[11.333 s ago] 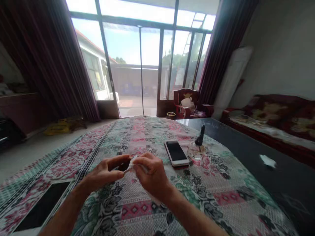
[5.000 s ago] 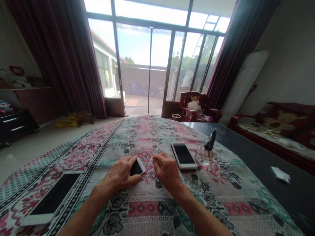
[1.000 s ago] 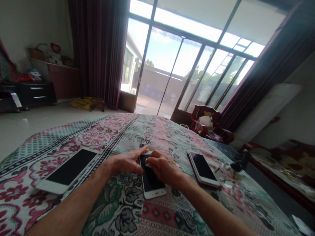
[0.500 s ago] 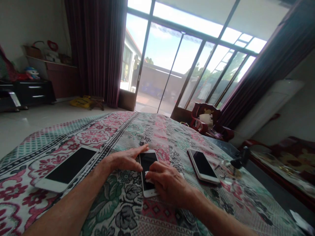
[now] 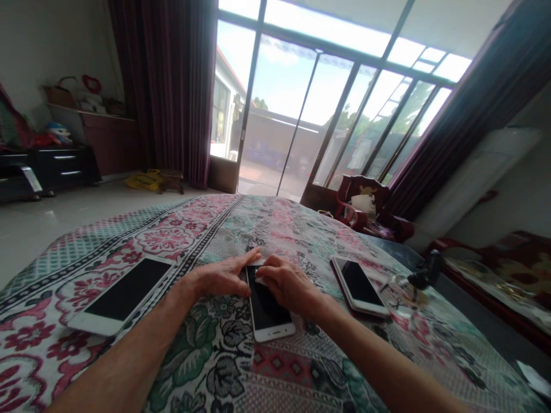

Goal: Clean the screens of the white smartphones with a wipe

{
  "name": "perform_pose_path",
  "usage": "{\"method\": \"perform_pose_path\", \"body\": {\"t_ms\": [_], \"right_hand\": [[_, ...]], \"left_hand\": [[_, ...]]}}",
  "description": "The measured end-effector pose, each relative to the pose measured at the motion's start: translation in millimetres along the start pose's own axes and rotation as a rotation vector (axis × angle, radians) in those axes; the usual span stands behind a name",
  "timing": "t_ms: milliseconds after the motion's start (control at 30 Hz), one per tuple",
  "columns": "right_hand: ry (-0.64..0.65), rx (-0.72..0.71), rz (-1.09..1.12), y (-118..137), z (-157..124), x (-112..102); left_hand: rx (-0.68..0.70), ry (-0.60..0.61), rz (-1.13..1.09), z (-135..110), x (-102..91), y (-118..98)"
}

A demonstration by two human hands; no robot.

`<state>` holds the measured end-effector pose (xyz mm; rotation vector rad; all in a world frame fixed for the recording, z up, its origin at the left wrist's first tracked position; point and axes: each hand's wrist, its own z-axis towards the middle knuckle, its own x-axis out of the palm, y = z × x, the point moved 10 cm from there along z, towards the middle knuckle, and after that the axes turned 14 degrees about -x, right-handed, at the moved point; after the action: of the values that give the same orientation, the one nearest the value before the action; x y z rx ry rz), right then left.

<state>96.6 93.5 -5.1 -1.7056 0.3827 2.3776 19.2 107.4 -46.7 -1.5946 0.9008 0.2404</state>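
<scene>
A white smartphone (image 5: 270, 314) with a dark screen lies face up on the patterned cloth in front of me. My left hand (image 5: 221, 278) rests along its upper left edge, fingers stretched out and thumb touching the side. Bent over the upper part of the screen, my right hand (image 5: 287, 282) pinches a small white wipe (image 5: 260, 280) against the glass. Its fingers hide the phone's top right portion. To the left lies a larger white tablet-like phone (image 5: 124, 293). On the right another white phone (image 5: 360, 285) sits on top of a second flat device, only whose edge shows.
The flowered cloth (image 5: 206, 367) covers the surface under the phones. A clear container with a black pump top (image 5: 424, 278) stands at the right. Beyond are a carved wooden chair (image 5: 365, 198), glass doors (image 5: 279, 126), dark curtains (image 5: 167, 92) and a yellow bag (image 5: 143, 180) on the floor.
My right hand has slid the wipe up the screen, from its lower middle to near the top, uncovering the phone's lower end. My left hand stays at the edge.
</scene>
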Motion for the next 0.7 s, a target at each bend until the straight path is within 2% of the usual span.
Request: {"method": "perform_pose_path", "body": {"t_ms": [100, 200, 300, 433, 700], "right_hand": [[-0.044, 0.079, -0.034, -16.5, 12.4, 4.3], [-0.068, 0.113, -0.044, -20.3, 17.5, 5.7], [-0.068, 0.054, -0.024, -12.7, 18.1, 6.3], [-0.056, -0.035, -0.009, -0.8, 14.0, 4.5], [-0.056, -0.100, 0.019, 13.6, 0.4, 0.5]], "left_hand": [[-0.026, -0.047, 0.035, 0.1, -3.0, 0.5], [-0.036, -0.116, 0.063, 0.7, -8.5, 1.5], [-0.045, -0.145, 0.082, 1.2, -12.3, 3.9], [-0.023, -0.112, 0.049, 0.8, -12.8, 5.0], [0.028, -0.075, -0.038, 0.9, -9.9, 5.3]]}}
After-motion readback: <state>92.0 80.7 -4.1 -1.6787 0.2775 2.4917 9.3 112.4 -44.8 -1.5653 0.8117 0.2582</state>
